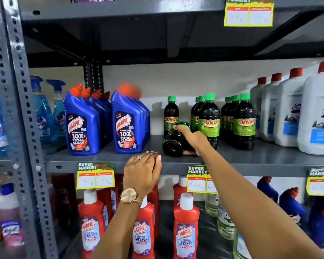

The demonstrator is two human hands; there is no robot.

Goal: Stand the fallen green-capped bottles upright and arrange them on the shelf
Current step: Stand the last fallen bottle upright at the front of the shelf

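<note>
One dark green-capped bottle point(173, 142) lies on its side on the grey middle shelf point(260, 156), base toward me, cap pointing to the back. My right hand point(192, 136) is wrapped around its upper body. One dark green-capped bottle point(171, 116) stands upright just behind it. To the right stand two front-to-back rows of the same bottles, one row led by a bottle point(209, 120) next to my right hand, the other by a bottle point(245, 122) further right. My left hand point(143, 171) rests on the shelf's front edge, fingers together, holding nothing.
Blue Harpic bottles point(127, 124) stand left of the fallen bottle, white red-capped jugs point(288, 109) to the right. Price tags point(95, 175) hang from the shelf edge. Red Harpic bottles point(185, 227) fill the shelf below. A perforated grey upright point(21, 109) frames the left side.
</note>
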